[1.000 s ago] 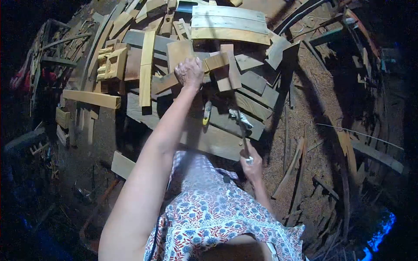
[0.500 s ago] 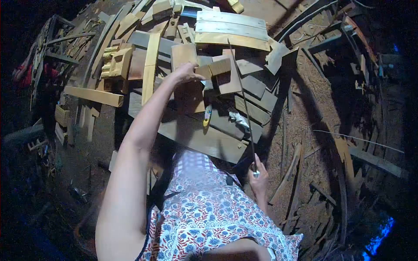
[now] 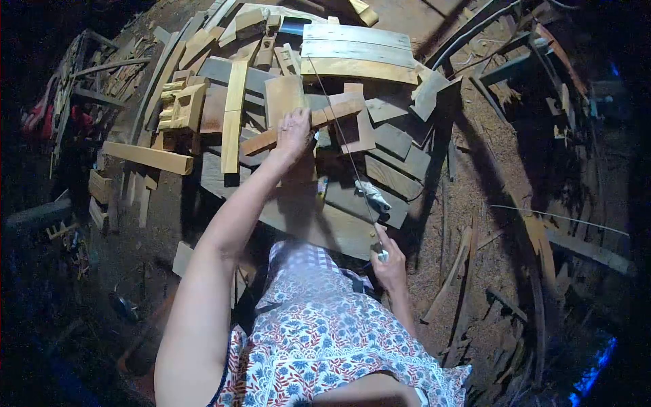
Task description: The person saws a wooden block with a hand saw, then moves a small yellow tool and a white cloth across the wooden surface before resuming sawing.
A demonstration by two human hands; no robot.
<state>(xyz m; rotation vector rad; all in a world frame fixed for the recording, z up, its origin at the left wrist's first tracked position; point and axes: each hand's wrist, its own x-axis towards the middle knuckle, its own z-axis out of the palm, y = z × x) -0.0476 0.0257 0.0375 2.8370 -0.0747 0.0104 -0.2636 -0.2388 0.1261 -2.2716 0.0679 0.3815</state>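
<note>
My left hand (image 3: 295, 134) is closed over a short wooden board (image 3: 340, 110), which lies slantwise across other wood on the worktop (image 3: 349, 234). My right hand (image 3: 389, 263), low at the right, grips a hand saw (image 3: 350, 161) by its handle. Its long thin blade shows nearly edge-on and runs up and left, crossing over the board just right of my left hand. Beyond that hand is a pale flat wood block (image 3: 283, 95). A cutter knife (image 3: 322, 187) and a crumpled white piece (image 3: 374, 195) lie nearer to me.
Pale slatted boards (image 3: 359, 51) rest at the back of the worktop. A carved wood block (image 3: 184, 108), a long strip (image 3: 234, 115) and a squared beam (image 3: 149, 157) are at the left. Sawdust-covered ground (image 3: 468, 203) with loose sticks spreads at the right.
The board has turned and shifted, its left end now out past my left hand, which has moved slightly right and down. My right hand has moved up and left, and the saw leans further left.
</note>
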